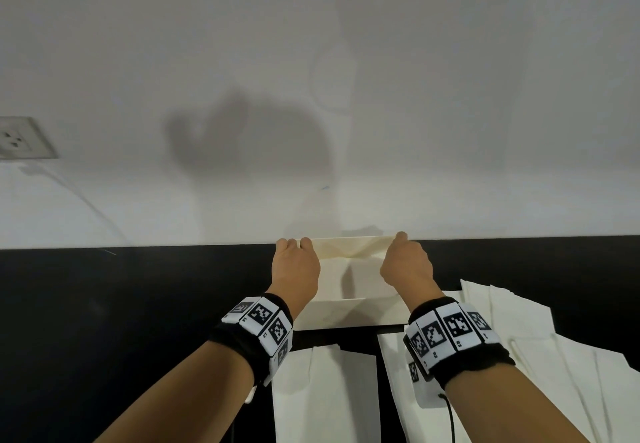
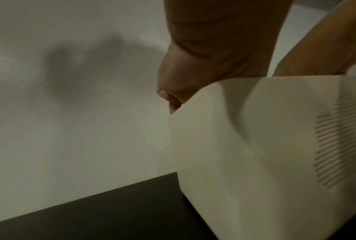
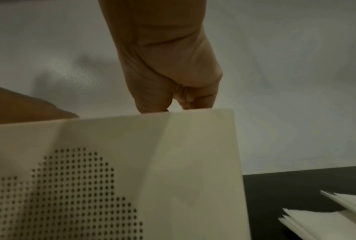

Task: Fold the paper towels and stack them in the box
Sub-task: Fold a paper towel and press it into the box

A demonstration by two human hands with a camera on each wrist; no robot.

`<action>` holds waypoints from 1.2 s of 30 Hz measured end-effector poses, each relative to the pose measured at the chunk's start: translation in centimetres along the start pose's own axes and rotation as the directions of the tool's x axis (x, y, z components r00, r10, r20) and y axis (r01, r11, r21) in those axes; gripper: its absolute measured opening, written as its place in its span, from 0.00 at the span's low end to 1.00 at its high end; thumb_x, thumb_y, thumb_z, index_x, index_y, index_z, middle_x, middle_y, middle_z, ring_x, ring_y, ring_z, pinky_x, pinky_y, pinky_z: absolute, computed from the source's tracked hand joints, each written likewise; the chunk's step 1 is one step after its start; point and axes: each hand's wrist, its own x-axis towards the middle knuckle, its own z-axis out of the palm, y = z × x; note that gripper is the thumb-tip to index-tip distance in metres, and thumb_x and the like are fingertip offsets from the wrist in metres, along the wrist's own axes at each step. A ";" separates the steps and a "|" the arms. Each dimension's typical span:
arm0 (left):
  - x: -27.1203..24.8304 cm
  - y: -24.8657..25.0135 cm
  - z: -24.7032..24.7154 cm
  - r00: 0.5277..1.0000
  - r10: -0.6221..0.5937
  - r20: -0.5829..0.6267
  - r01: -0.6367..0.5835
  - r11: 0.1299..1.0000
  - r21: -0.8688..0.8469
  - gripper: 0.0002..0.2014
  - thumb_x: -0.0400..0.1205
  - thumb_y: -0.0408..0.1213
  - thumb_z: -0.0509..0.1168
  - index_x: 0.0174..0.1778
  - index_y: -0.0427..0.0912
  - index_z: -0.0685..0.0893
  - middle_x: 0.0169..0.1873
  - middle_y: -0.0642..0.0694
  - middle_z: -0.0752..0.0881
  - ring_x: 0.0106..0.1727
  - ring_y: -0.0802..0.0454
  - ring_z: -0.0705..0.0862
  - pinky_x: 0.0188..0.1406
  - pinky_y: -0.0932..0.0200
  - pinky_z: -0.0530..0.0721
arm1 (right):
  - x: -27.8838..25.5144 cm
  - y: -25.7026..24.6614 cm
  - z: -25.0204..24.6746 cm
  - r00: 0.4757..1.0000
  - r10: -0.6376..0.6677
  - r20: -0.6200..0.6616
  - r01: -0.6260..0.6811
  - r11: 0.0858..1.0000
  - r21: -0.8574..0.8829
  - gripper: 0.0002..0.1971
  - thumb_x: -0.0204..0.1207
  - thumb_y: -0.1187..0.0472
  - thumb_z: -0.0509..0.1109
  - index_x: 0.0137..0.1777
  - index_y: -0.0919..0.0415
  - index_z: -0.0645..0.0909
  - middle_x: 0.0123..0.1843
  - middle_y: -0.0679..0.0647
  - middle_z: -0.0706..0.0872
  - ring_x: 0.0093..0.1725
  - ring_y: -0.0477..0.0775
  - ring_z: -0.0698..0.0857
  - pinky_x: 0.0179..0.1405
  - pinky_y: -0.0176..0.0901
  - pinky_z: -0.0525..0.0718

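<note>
Both hands grip the box (image 1: 349, 309): left hand (image 1: 296, 266) and right hand (image 1: 406, 262) curl over its far rim, positioning it; next, folding the paper towels (image 1: 325, 394) lying nearer than the wrists.

White wall (image 1: 450, 78), wall socket (image 1: 20, 137), black tabletop (image 1: 121, 304)

The box (image 1: 349, 314) looks like smooth matt cream plastic with perforated sides, the paper towels (image 1: 325, 397) soft white paper, the table (image 1: 121, 304) matt black.
</note>
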 end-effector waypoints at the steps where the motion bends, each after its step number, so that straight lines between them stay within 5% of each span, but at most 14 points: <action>1: 0.0 0.0 -0.1 1.000 -0.005 -0.002 0.005 1.000 -0.005 0.14 0.81 0.33 0.57 0.62 0.36 0.76 0.55 0.43 0.75 0.54 0.48 0.77 0.58 0.55 0.68 | 0.1 0.0 -0.1 1.000 -0.019 -0.005 0.019 1.000 -0.003 0.19 0.76 0.73 0.61 0.67 0.66 0.67 0.61 0.62 0.80 0.59 0.60 0.82 0.44 0.43 0.78; 8: -0.4 0.0 -0.4 1.000 -0.024 -0.013 0.024 1.000 0.001 0.17 0.80 0.33 0.58 0.65 0.34 0.73 0.55 0.43 0.76 0.59 0.45 0.76 0.65 0.52 0.67 | -0.2 0.1 -0.4 0.998 -0.064 -0.017 0.062 0.993 -0.099 0.18 0.78 0.72 0.61 0.68 0.68 0.72 0.65 0.63 0.76 0.61 0.60 0.81 0.52 0.44 0.82; 12: -0.1 0.2 -0.3 0.999 -0.010 0.047 0.010 1.000 -0.007 0.14 0.81 0.35 0.59 0.62 0.39 0.75 0.47 0.47 0.83 0.65 0.44 0.73 0.75 0.46 0.56 | -0.3 0.3 0.3 0.998 -0.062 0.030 0.065 0.989 -0.132 0.15 0.78 0.73 0.60 0.64 0.68 0.77 0.64 0.62 0.80 0.61 0.59 0.83 0.54 0.43 0.82; 18: 0.2 0.1 0.1 0.998 0.010 0.064 -0.011 1.000 0.016 0.15 0.82 0.39 0.58 0.65 0.43 0.76 0.49 0.49 0.85 0.70 0.42 0.70 0.78 0.39 0.47 | -0.5 0.3 0.8 0.995 -0.064 0.072 0.074 0.987 -0.142 0.14 0.80 0.73 0.57 0.61 0.68 0.79 0.61 0.61 0.82 0.58 0.59 0.84 0.50 0.42 0.81; 26: -0.4 -0.2 -0.7 1.000 0.018 0.014 -0.020 0.991 0.131 0.12 0.81 0.39 0.60 0.58 0.44 0.83 0.69 0.38 0.71 0.74 0.38 0.61 0.78 0.38 0.49 | -1.8 -0.2 0.0 0.982 -0.153 0.114 0.177 0.951 -0.255 0.14 0.80 0.72 0.56 0.60 0.68 0.79 0.61 0.60 0.82 0.59 0.59 0.83 0.50 0.41 0.79; 29: -1.6 -1.1 -1.2 0.998 0.009 -0.063 -0.009 1.000 0.004 0.13 0.81 0.36 0.59 0.59 0.44 0.83 0.68 0.39 0.71 0.72 0.38 0.63 0.77 0.39 0.53 | -2.9 -0.3 -1.1 0.985 -0.172 0.033 0.175 0.960 -0.220 0.12 0.79 0.71 0.59 0.58 0.67 0.80 0.60 0.61 0.83 0.59 0.59 0.83 0.50 0.43 0.81; 32: -4.0 -1.9 -1.4 0.971 -0.086 -0.222 0.017 0.955 -0.298 0.17 0.81 0.37 0.57 0.66 0.46 0.79 0.65 0.43 0.74 0.67 0.42 0.68 0.69 0.50 0.64 | -4.4 0.6 -2.3 0.972 -0.215 -0.096 0.207 0.974 -0.090 0.12 0.77 0.68 0.63 0.58 0.62 0.83 0.58 0.58 0.85 0.57 0.58 0.84 0.47 0.43 0.81; 34: -6.4 -2.3 -1.0 0.943 -0.211 -0.257 0.034 0.830 -0.556 0.16 0.82 0.39 0.59 0.67 0.47 0.78 0.64 0.46 0.76 0.65 0.46 0.71 0.64 0.56 0.70 | -6.2 1.7 -2.4 0.974 -0.202 -0.101 0.210 0.976 0.066 0.12 0.77 0.61 0.67 0.59 0.56 0.85 0.58 0.54 0.86 0.57 0.56 0.84 0.52 0.43 0.82; 36: -8.9 -2.3 -0.2 0.940 -0.306 -0.151 0.084 0.636 -0.767 0.15 0.82 0.41 0.63 0.65 0.47 0.79 0.62 0.46 0.77 0.61 0.50 0.76 0.59 0.58 0.76 | -8.4 2.7 -1.5 0.974 -0.227 -0.016 0.227 0.972 0.061 0.11 0.78 0.57 0.67 0.57 0.54 0.86 0.57 0.52 0.88 0.57 0.54 0.85 0.54 0.41 0.82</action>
